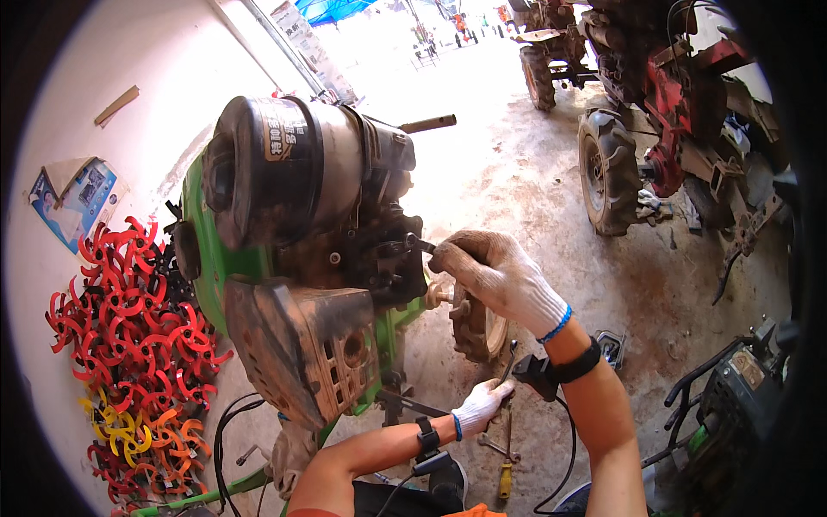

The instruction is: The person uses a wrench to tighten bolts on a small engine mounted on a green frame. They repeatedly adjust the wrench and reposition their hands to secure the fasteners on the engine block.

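Note:
A grimy engine on a green frame stands in front of me, with a black cylindrical air filter housing on top and a dusty muffler cover on the near side. My right hand, in a dirty white knit glove, is closed on a dark wrench; the tool's ring end meets the engine's right side. Lower down, my left hand, also gloved, grips another wrench whose end sticks up past the fingers. Below it on the floor lie an open-end wrench and a yellow-handled screwdriver.
Red, orange and yellow curved tiller blades are heaped at left by the wall. A treaded wheel sits beside the engine. Red machinery with a large tyre stands back right, and a dark machine is near right. Cables hang from my wrists.

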`<state>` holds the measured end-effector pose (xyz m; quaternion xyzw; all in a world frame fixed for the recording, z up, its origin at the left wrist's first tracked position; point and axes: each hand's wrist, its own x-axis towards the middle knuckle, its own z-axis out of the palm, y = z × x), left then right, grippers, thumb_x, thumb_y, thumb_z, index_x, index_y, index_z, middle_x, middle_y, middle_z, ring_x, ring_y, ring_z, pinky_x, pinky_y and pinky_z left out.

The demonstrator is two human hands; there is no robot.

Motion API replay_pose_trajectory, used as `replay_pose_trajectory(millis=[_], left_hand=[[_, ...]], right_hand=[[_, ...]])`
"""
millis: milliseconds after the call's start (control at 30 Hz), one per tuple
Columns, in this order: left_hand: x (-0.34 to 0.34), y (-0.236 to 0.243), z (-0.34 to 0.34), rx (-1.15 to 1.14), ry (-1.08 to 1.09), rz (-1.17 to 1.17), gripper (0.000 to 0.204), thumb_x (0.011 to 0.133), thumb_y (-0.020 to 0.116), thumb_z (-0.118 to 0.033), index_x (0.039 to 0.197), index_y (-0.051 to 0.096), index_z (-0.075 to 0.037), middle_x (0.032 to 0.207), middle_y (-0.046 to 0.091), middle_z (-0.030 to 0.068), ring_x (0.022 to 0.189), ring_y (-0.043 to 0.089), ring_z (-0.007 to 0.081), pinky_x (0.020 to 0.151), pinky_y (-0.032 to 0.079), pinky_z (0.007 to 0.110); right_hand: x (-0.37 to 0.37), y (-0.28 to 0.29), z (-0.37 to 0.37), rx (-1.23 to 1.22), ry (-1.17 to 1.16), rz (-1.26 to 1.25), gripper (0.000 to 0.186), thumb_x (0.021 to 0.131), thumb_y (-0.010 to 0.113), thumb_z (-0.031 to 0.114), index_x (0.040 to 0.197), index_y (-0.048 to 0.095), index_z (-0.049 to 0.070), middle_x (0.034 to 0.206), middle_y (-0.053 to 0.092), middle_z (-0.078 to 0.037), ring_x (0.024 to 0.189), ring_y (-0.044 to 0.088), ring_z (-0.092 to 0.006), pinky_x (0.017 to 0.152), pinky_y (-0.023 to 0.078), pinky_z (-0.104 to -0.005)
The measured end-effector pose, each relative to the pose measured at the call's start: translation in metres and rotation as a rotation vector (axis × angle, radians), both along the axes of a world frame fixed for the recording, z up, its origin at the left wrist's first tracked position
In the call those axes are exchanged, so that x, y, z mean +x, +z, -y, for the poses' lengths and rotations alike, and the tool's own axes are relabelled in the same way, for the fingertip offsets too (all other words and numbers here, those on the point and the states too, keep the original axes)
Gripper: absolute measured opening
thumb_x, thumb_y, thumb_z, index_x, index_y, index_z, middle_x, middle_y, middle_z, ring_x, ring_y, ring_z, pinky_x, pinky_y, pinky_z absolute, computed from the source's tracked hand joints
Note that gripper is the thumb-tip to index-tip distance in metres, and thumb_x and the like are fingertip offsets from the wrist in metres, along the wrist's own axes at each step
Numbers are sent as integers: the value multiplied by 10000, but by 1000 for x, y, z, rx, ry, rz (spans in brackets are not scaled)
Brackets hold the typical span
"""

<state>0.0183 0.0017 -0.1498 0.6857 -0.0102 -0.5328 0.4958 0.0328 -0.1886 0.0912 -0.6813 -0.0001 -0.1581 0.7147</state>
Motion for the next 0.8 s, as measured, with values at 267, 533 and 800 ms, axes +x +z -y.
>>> replay_pose_trajectory(millis=[267,533,800], left_hand=[[-1,1,-2,-36,-11,-26,259,1105,663,-349,1110,600,-97,863,575,-26,642,455,77,548,359,268],[-1,2,-3,-42,10,16,363,1099,663,-404,1185,661,-51,804,549,-26,603,449,91,498,365,299],[-1,4,0,-46,-27,40,376,1100,656,-403,1177,673,-36,846,579,-4,616,465,100,515,403,298]], right_hand=[[9,26,16,-515,-2,92,362,1073,686,331,1158,754,-14,956,700,-176,857,687,-270,814,561,-399],[2,27,18,-280,-141,193,266,1031,768,248,1124,776,-1,956,733,-84,849,671,-181,791,548,-339],[-25,-2,42,234,-119,145,328,1073,728,305,1215,729,9,999,759,-83,883,699,-131,764,559,-278]])
